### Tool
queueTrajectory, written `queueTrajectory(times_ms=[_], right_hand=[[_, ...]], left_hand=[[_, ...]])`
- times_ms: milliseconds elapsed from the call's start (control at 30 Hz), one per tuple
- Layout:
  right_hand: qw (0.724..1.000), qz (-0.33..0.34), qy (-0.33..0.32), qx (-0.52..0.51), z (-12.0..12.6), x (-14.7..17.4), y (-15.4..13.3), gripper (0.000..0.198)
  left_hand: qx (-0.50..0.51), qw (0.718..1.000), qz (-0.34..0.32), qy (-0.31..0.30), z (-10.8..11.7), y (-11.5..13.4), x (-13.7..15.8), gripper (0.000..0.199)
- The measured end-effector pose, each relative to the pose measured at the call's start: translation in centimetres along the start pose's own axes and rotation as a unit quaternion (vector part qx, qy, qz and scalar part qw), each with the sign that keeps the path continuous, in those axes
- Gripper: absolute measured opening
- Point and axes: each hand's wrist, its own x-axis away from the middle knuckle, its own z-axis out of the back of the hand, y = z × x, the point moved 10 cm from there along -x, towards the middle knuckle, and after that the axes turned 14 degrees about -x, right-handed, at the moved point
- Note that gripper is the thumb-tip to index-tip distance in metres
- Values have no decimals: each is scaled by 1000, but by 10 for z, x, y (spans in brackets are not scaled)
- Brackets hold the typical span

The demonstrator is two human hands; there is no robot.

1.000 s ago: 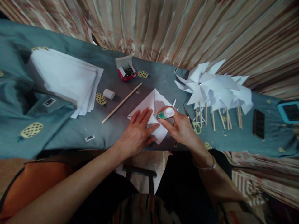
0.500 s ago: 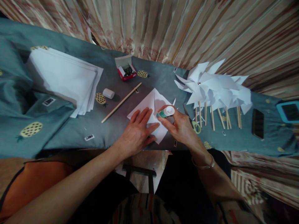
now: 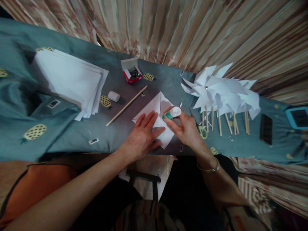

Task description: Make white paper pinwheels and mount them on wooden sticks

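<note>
A square of white paper (image 3: pixel 151 106) with cut or creased lines lies cornerwise on the table before me. My left hand (image 3: pixel 141 134) rests flat on its left part, fingers spread. In my right hand (image 3: pixel 186 128) is a green and white glue stick (image 3: pixel 173 112), tilted, its lower end at the paper near the middle; the contact itself is hidden by my fingers. The white glue cap (image 3: pixel 114 96) lies on its side to the left. Beside it a thin wooden stick (image 3: pixel 126 106) lies slantwise.
A stack of white paper (image 3: pixel 69 80) lies at left. An open red box (image 3: pixel 132 75) of small metal pins stands at the back. White paper pinwheels (image 3: pixel 221 89) on sticks lie at right, with green-handled scissors (image 3: pixel 202 132), a dark phone (image 3: pixel 266 129) and a blue-framed device (image 3: pixel 298 117).
The whole view has shifted slightly. My right hand and the glue stick have moved very little, and my left hand stays flat on the paper.
</note>
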Motion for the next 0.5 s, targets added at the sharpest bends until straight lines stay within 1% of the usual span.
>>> queueTrajectory(times_ms=[233, 500], right_hand=[[1000, -6, 8, -17, 0, -1, 5, 18], [1000, -13, -1, -17, -4, -3, 6, 20]], left_hand=[[8, 1000, 3, -3, 0, -1, 0, 49], [9, 1000, 2, 2, 0, -1, 0, 47]])
